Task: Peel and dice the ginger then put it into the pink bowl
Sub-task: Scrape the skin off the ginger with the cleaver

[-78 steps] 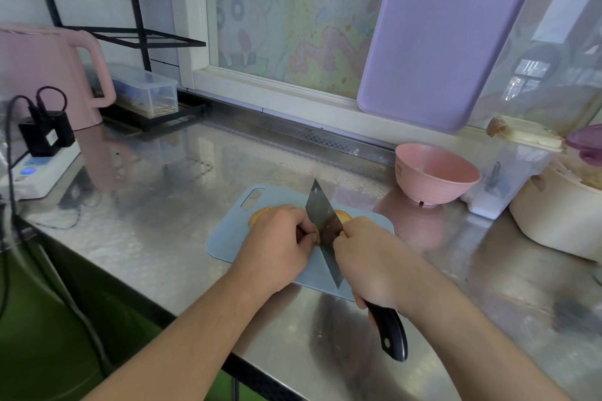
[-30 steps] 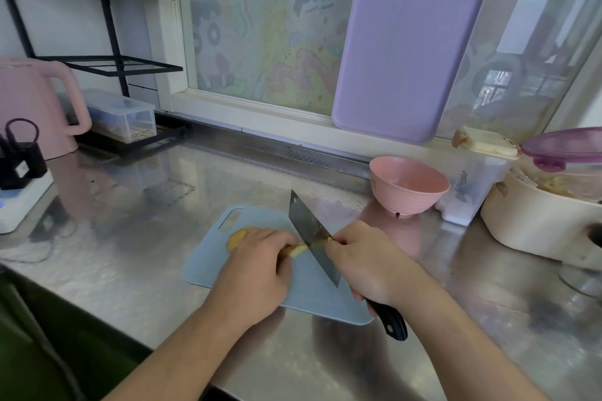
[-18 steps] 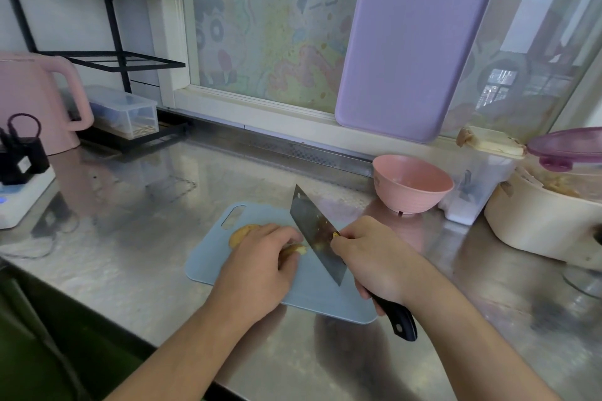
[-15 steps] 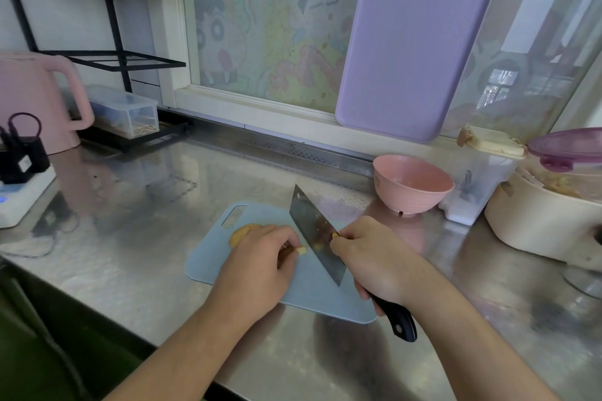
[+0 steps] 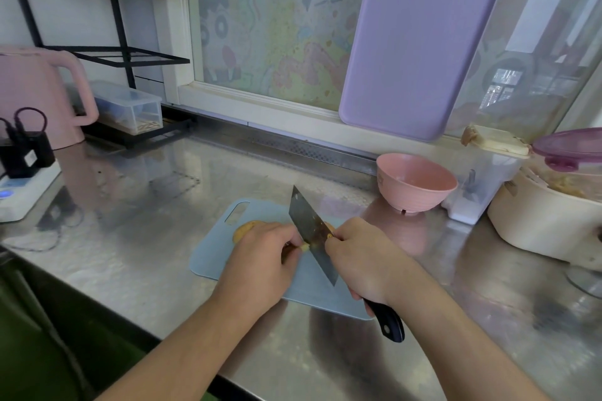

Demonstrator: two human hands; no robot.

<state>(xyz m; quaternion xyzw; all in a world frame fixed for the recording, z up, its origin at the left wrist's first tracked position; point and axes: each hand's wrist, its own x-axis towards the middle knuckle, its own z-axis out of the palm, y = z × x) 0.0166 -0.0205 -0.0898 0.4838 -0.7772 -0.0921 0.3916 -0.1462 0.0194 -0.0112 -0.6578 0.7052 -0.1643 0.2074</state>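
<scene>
No readable writing. Left hand (image 5: 264, 257) curled, pinning ginger (image 5: 245, 229) at frame centre; right hand (image 5: 361, 257) clenched around cleaver (image 5: 309, 231) on blue cutting board (image 5: 208, 257).

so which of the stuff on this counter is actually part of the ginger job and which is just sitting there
In use:
ginger
cleaver
blue cutting board
pink bowl
left hand
right hand

Lying about:
pink kettle
purple board against the window
clear box
power strip
white pot
</scene>
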